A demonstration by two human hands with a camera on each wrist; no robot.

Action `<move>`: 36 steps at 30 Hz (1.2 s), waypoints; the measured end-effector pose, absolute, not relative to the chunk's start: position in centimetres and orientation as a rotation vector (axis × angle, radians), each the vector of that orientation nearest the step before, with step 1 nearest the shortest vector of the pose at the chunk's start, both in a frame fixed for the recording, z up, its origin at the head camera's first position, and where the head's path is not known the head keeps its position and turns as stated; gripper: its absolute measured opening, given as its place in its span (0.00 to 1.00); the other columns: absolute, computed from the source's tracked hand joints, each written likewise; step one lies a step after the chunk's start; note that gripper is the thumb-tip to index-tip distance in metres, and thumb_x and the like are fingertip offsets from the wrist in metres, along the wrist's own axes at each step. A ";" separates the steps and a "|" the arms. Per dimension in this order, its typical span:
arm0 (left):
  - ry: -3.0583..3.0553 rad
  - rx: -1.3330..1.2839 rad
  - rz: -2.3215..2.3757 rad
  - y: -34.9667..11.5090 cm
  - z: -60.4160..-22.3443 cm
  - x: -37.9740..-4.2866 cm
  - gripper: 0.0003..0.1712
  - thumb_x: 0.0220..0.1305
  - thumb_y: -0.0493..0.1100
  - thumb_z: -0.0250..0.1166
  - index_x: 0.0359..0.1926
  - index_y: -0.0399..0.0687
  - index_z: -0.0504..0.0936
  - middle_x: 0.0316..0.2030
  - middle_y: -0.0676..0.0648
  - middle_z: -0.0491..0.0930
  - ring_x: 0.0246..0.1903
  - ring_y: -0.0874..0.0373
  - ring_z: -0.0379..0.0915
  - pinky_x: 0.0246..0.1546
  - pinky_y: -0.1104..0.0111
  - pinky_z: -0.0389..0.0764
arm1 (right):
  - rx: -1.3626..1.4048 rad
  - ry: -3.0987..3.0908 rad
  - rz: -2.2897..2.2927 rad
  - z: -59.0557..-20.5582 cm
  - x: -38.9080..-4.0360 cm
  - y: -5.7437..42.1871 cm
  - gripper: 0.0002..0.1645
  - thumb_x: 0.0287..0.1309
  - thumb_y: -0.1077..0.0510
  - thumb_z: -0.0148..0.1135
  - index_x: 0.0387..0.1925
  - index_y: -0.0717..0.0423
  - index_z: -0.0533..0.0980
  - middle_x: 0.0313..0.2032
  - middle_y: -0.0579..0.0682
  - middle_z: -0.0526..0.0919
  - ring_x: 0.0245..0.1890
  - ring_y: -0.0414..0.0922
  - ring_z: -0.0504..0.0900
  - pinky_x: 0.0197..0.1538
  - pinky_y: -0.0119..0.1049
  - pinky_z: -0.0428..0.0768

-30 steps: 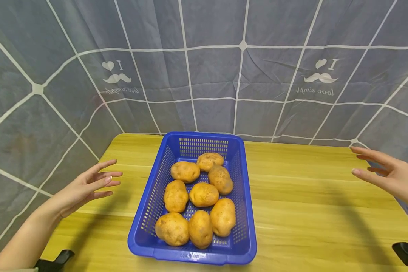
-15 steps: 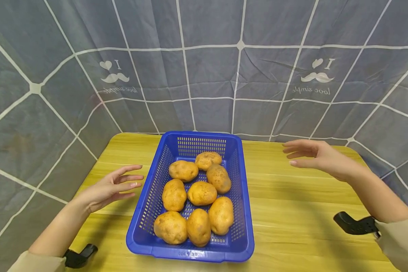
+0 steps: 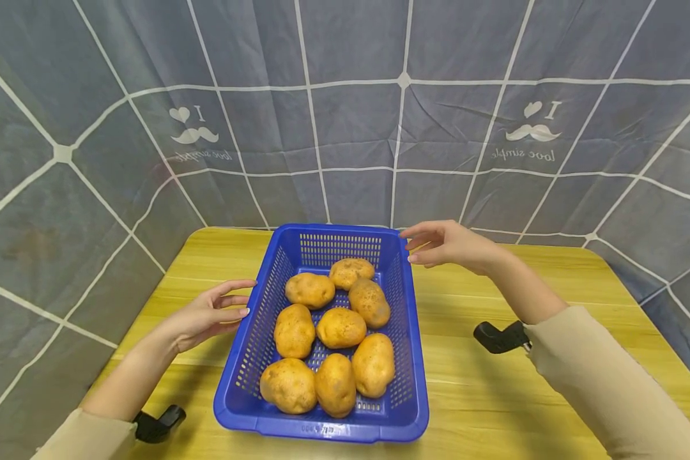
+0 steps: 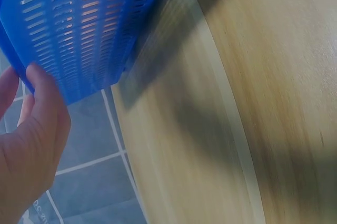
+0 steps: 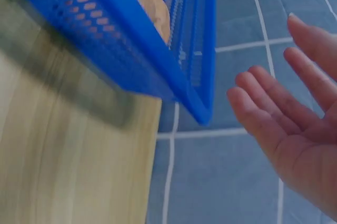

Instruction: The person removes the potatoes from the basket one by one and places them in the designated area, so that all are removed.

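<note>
A blue perforated plastic basket (image 3: 322, 432) stands on the table in the head view, with several potatoes (image 3: 342, 328) spread over its bottom. At the basket's left rim is my left hand (image 3: 207, 316), its fingertips at the outer edge. The left wrist view shows that hand (image 4: 37, 129) against the rim of the basket (image 4: 79, 34); part of the hand is cut off. Near the far right corner, my right hand (image 3: 451, 246) has loosely bent fingers and holds nothing. A gap separates this hand (image 5: 295, 118) from the basket (image 5: 158, 50) in the right wrist view.
The yellow wood-grain table (image 3: 466, 396) extends on both sides of the basket. A grey curtain (image 3: 356, 128) with white lines hangs behind and beside it. Black camera mounts (image 3: 501, 337) stick out below both wrists.
From the far right, my right hand has come left to the basket's far corner. My left hand has moved right to the left rim. Basket and potatoes stay in place.
</note>
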State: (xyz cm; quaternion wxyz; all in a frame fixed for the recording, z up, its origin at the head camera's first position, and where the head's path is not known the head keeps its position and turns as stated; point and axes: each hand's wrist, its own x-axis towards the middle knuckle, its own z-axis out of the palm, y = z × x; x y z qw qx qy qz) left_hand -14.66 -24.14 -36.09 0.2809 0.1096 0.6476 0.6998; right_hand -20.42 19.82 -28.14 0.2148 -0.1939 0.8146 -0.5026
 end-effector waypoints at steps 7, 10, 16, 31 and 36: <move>1.622 0.304 1.948 -24.1 -36.2 -14.8 0.24 0.63 0.29 0.57 0.55 0.57 0.69 0.44 0.49 0.80 0.42 0.56 0.79 0.46 0.66 0.80 | -0.447 2.214 -1.379 -29.1 -21.7 16.1 0.33 0.54 0.63 0.64 0.61 0.62 0.66 0.53 0.64 0.74 0.48 0.51 0.78 0.50 0.48 0.79; 1.602 0.296 1.958 -24.1 -36.1 -14.9 0.24 0.63 0.29 0.57 0.55 0.57 0.69 0.44 0.48 0.80 0.42 0.56 0.79 0.46 0.66 0.80 | -0.409 2.205 -1.391 -29.3 -22.0 14.7 0.33 0.55 0.64 0.63 0.62 0.62 0.65 0.54 0.65 0.73 0.49 0.53 0.77 0.51 0.49 0.78; 1.640 0.254 1.959 -23.8 -35.8 -14.8 0.25 0.62 0.29 0.57 0.58 0.52 0.67 0.43 0.48 0.81 0.41 0.56 0.79 0.45 0.66 0.80 | -0.344 2.187 -1.425 -29.7 -22.2 12.1 0.30 0.55 0.65 0.63 0.60 0.60 0.68 0.51 0.63 0.76 0.52 0.59 0.75 0.50 0.50 0.78; 1.745 0.104 1.984 -23.0 -35.8 -14.7 0.25 0.60 0.29 0.59 0.58 0.49 0.69 0.39 0.50 0.79 0.38 0.58 0.79 0.43 0.68 0.81 | 0.065 2.237 -1.401 -32.6 -21.7 9.5 0.28 0.48 0.66 0.68 0.54 0.60 0.74 0.43 0.57 0.77 0.43 0.51 0.76 0.47 0.47 0.81; 1.704 0.111 2.006 -23.0 -35.7 -14.8 0.25 0.60 0.28 0.59 0.57 0.49 0.69 0.40 0.50 0.81 0.38 0.57 0.79 0.42 0.67 0.81 | 0.054 2.296 -1.365 -33.1 -21.6 9.7 0.28 0.46 0.66 0.70 0.52 0.60 0.75 0.50 0.60 0.75 0.53 0.55 0.74 0.51 0.53 0.77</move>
